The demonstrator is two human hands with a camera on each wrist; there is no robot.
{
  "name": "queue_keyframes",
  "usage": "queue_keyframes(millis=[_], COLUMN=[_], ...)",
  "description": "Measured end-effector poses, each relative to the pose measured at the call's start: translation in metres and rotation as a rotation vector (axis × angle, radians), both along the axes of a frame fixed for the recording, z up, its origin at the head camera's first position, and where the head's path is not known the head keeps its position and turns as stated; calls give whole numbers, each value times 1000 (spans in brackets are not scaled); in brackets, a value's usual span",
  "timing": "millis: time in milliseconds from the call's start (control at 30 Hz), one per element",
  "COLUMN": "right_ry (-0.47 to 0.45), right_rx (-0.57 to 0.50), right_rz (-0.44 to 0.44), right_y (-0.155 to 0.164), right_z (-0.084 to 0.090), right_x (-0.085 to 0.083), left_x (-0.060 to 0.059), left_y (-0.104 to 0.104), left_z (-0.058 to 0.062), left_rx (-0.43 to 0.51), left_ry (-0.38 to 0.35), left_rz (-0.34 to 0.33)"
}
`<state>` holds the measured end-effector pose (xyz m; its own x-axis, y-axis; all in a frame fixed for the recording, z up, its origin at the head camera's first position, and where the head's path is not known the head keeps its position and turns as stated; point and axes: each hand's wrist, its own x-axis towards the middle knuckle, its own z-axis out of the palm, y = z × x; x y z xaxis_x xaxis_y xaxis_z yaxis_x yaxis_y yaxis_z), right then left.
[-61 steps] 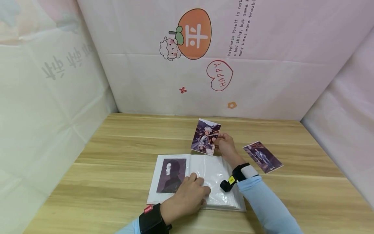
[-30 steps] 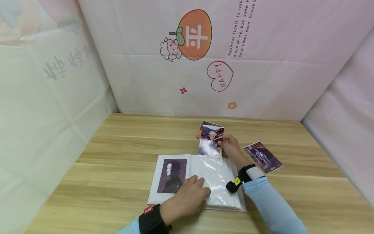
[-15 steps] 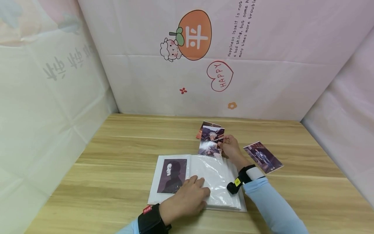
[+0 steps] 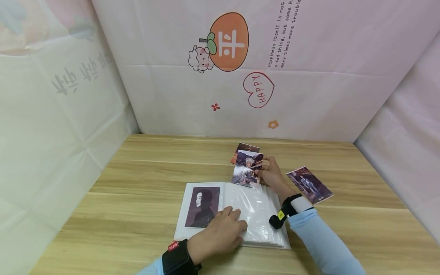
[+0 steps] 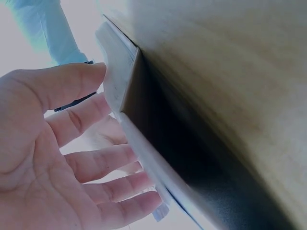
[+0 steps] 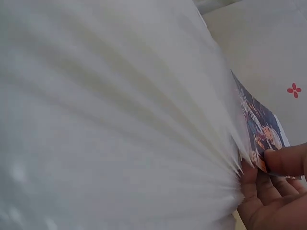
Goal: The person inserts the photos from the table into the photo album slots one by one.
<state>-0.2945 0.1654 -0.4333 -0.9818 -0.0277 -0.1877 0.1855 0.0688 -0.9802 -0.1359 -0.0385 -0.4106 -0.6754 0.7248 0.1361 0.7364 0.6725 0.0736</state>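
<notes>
An open photo album [image 4: 252,210] lies on the table; a dark portrait photo [image 4: 203,208] fills its left page, and clear sleeves cover the right one. My left hand [image 4: 220,231] rests across the album near its fold, fingers loosely bent and holding nothing. Seen from the left wrist, those fingers touch the lower edge of the album [image 5: 153,160]. With thumb and fingers my right hand [image 4: 271,175] pinches the right edge of a photo [image 4: 245,172] of a figure in a pale hat. The photo's lower edge meets the album's top edge; sleeve pages [image 6: 120,143] partly hide it in the right wrist view.
Behind the held photo, another photo [image 4: 242,146] lies partly covered on the wooden table [image 4: 148,191]. To the right of my right hand is a loose photo [image 4: 309,185]. Printed white cloth [image 4: 165,95] walls the back and both sides.
My right hand has brought the held photo right and down to the album's top edge, uncovering a photo behind it. Most recently it shifted slightly and tilted. My left hand has stayed nearly still.
</notes>
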Motion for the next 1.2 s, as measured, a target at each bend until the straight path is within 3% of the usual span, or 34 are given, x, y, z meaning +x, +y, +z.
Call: queue_keyframes(millis=[167,300,767,1200], right_ry=[15,32,193,187], right_rx=[6,30,158,249], right_rz=[140,191,147,295], right_y=[3,5,11,13], right_z=[8,11,8,10], right_x=[-2,-3,-4,-3], left_x=[-1,-1,0,-1], left_y=[-1,-1,-2,-3], left_z=[1,2,2,2], left_rx=[-23,-33,-45,-47], left_ry=[-11,-26,-43,-29], left_rz=[-3,-4,-7,-11])
